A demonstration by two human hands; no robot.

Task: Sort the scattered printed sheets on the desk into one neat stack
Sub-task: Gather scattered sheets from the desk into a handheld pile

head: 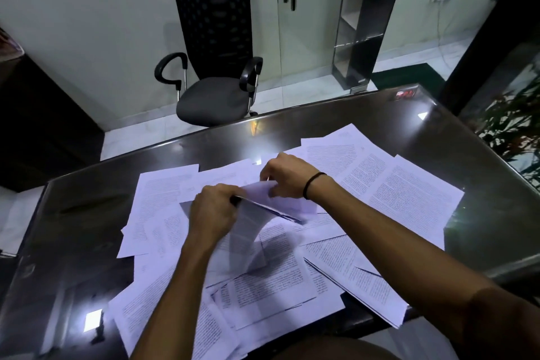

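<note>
Chair (214,58) beyond desk (482,184); loose sheets (403,193) surround hands (213,213)

White printed sheets (394,196) lie scattered, overlapping, across the desk (87,207).

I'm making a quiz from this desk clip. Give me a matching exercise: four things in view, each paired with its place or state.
Things:
1. left hand
2. right hand
3. office chair
4. wristband

Places or states:
A. beyond the desk's far edge
B. pinches a raised sheet's top
C. around the right wrist
D. grips a lifted bundle of sheets

Pairs: 1-D, 2-B, 3-A, 4-C
</note>
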